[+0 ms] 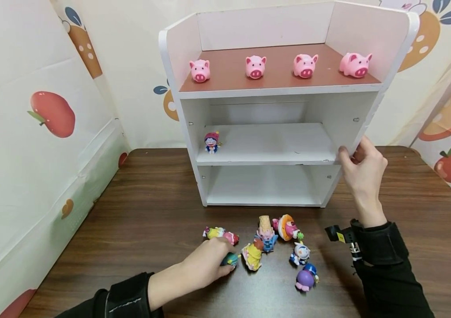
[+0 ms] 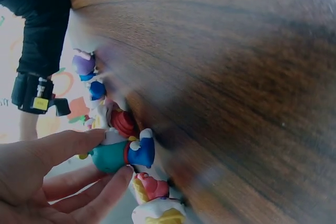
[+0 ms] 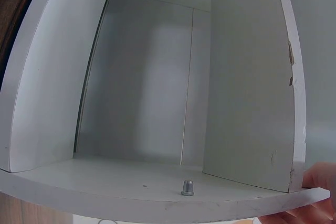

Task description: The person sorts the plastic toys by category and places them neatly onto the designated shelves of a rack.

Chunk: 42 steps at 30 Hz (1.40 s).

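My left hand [image 1: 205,263] pinches a small teal and blue toy figurine [image 2: 110,156] between thumb and fingers, low over the table. Beside it lie a figurine in yellow and pink [image 1: 217,232] and one in a yellow dress [image 1: 252,255]. On the right, my right hand [image 1: 365,170] grips the side panel of a white shelf unit [image 1: 263,206], thumb on the inner side at the middle board. In the right wrist view, only part of that hand [image 3: 317,203] shows at the panel's edge.
Four pink toy pigs, one of them at the far left [image 1: 200,71], stand along the brown top board [image 1: 279,81]. A figurine in a pink hat [image 1: 211,142] stands on the middle board's left end. Several more figurines, including a purple one [image 1: 305,279], lie on the wooden table [image 1: 142,212].
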Available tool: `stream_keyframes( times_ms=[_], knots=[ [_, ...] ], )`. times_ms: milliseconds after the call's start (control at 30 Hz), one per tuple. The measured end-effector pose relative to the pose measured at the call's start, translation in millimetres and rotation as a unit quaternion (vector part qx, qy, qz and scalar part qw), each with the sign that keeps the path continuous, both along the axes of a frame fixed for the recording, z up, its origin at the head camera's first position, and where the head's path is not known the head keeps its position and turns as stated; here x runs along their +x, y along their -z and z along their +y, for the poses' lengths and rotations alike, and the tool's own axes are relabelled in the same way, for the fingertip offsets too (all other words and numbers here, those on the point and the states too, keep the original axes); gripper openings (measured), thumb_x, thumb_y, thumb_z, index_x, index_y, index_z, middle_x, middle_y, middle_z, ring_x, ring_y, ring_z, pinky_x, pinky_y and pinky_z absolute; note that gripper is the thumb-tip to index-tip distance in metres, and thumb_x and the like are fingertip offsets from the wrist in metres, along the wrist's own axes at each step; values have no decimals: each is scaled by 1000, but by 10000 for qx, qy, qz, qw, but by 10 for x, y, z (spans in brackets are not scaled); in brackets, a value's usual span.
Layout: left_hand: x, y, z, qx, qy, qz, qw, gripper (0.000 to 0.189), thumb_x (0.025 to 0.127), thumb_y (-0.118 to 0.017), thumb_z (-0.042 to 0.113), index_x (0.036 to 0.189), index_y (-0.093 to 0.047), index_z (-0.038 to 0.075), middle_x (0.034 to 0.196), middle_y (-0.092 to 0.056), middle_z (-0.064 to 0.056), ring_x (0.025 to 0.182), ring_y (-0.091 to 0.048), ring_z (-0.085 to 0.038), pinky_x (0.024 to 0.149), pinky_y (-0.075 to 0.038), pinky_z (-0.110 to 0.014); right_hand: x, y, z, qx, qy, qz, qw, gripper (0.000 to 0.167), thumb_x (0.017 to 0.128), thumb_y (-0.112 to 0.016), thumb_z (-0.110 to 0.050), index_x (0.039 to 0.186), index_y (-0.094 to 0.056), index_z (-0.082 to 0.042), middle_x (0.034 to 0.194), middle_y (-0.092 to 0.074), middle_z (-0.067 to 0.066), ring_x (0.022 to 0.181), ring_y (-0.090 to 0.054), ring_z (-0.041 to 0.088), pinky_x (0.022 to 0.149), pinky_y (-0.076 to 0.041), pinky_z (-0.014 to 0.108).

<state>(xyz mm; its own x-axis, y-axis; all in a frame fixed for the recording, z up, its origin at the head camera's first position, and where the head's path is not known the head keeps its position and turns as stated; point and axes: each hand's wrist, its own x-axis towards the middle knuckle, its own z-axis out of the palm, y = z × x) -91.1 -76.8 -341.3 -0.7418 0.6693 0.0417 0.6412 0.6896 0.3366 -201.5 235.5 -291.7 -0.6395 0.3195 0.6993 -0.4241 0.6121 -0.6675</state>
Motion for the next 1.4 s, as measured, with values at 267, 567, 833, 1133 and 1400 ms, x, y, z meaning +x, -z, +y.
stream_keyframes(
  times_ms=[267, 567, 833, 1133, 1400],
  knots=[
    [-25, 18, -85, 658, -96, -688, 9954, 21, 71, -71, 4, 92, -67, 0, 90, -65, -4, 84, -57, -9, 71, -47, -20, -7, -4, -7, -18, -16, 6, 10000, 30, 80, -53, -1, 109, -61, -1, 97, -64, 17, 73, -51, -18, 59, -41, 3],
    [-84, 42, -164, 858, -184, -1305, 9876, 23, 74, -69, 2, 97, -66, 4, 92, -63, 2, 84, -53, -4, 72, -46, -19, -10, 5, -3, 1, 58, -36, 10000, 29, 80, -54, -2, 108, -61, 1, 96, -64, 17, 72, -50, -19, 59, -41, 3],
    [-68, 44, -148, 548, -51, -984, 9936, 27, 72, -72, 6, 98, -65, 5, 95, -63, 1, 89, -55, -9, 78, -46, -24, -2, -11, -3, -25, 63, -44, 10000, 29, 80, -53, -2, 107, -61, 1, 97, -64, 17, 73, -50, -18, 59, -41, 3],
    [18, 33, -62, 39, -53, 0, 10000, 33, 72, -73, 20, 100, -63, 6, 101, -60, -1, 93, -56, -12, 75, -48, -26, -3, -6, -5, -39, 33, -11, 10000, 28, 80, -53, -1, 107, -61, 2, 97, -64, 18, 72, -50, -18, 58, -41, 3],
    [79, 23, -2, -651, 58, 1042, 9924, 31, 70, -75, 24, 93, -62, 7, 86, -52, 2, 78, -52, -9, 63, -47, -22, -6, -6, -9, -4, 26, 6, 10000, 28, 80, -53, -1, 106, -61, 2, 97, -64, 18, 73, -50, -19, 59, -40, 3]
  ],
)
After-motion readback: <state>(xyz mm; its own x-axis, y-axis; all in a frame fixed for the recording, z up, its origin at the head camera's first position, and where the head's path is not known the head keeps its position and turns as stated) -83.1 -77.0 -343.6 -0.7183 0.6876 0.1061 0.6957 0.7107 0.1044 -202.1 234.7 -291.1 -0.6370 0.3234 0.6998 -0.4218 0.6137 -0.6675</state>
